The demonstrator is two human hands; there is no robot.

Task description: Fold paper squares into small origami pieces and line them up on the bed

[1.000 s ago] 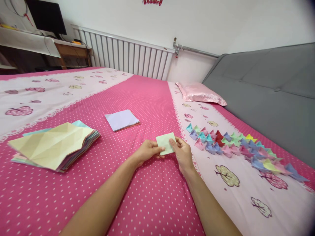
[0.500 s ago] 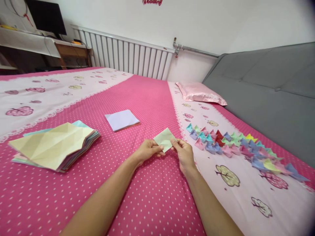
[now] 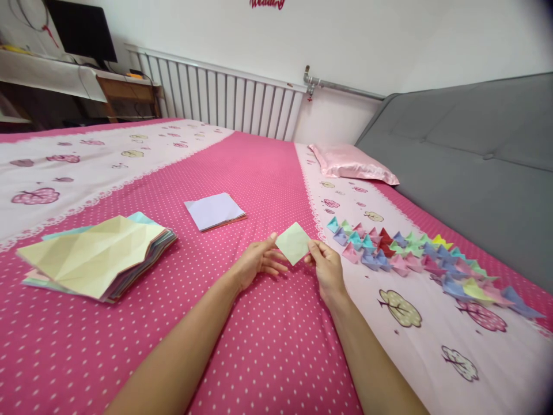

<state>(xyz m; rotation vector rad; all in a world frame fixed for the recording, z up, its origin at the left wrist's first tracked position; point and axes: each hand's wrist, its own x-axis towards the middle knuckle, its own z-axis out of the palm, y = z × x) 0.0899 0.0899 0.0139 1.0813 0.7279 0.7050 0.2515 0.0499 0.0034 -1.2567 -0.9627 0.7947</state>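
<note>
A small pale green square of folded paper [image 3: 294,244] is held up above the bed, turned so that a corner points down. My right hand [image 3: 327,266] pinches its right corner between thumb and fingers. At the paper's left side, my left hand [image 3: 259,262] is open, fingers spread and thumb raised near the left corner; whether the thumb touches the paper I cannot tell. Rows of small folded paper boats [image 3: 406,253] in several colours stand on the bed to the right of my right hand.
A stack of lilac-topped square paper [image 3: 215,211] lies beyond my left hand. Farther left is a larger pile of creased paper [image 3: 95,253], yellow on top. A pink pillow [image 3: 352,163] rests near the grey headboard [image 3: 466,138]. The bedsheet [image 3: 268,346] is pink with white dots.
My left hand has let go of the green paper and its fingers have spread. The paper has turned to face me more squarely, still in my right hand.
</note>
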